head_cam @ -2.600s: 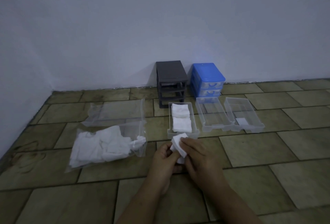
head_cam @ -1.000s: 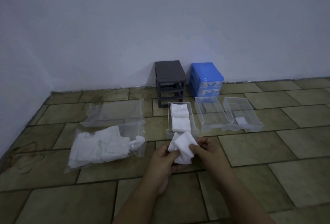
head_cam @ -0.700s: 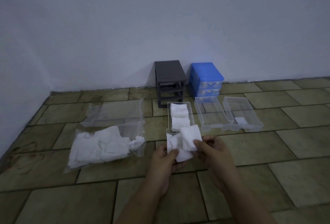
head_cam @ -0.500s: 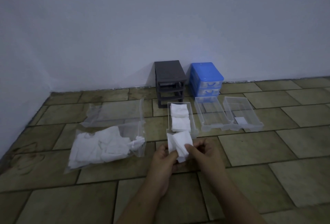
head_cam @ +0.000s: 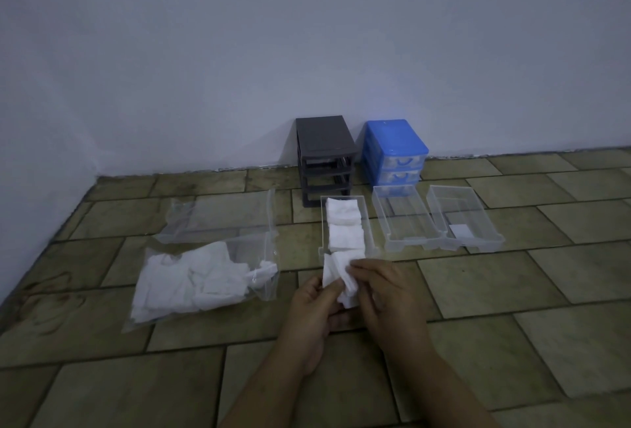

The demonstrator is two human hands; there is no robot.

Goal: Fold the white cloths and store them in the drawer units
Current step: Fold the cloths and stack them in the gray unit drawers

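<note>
Item, both forearms entered from the lower edge and met over the tiled floor (head_cam: 495, 294), just in front of the nearest clear drawer; left hand (head_cam: 312, 311) turned palm-up with curled fingers under a small white cloth (head_cam: 338, 274), thumb pinching its lower left part; right hand (head_cam: 386, 294) lay knuckles-up, fingers curled over the cloth's right side and gripping it, so the cloth was held partly folded between both hands above the floor. Item, clear drawer (head_cam: 369, 222) removed from its unit, long axis running away from the person, holding folded white cloths (head_cam: 345, 226) in a row, its near rim just beyond the held cloth. Item, second clear drawer (head_cam: 403, 219) beside it on the right, and third clear drawer (head_cam: 461, 219) touching that one, a small white piece (head_cam: 461, 231) lying in its near end. Item, dark grey drawer unit (head_cam: 324, 157) against the wall, its slots open, and blue drawer unit (head_cam: 394, 151) just beside it on the right with two drawers in place. Item, clear plastic bag (head_cam: 201, 277) of unfolded white cloths to the left of the hands, mouth toward them, with an emptier clear bag (head_cam: 225, 219) behind it. Open floor lay to the right of the right forearm and along the near edge
</note>
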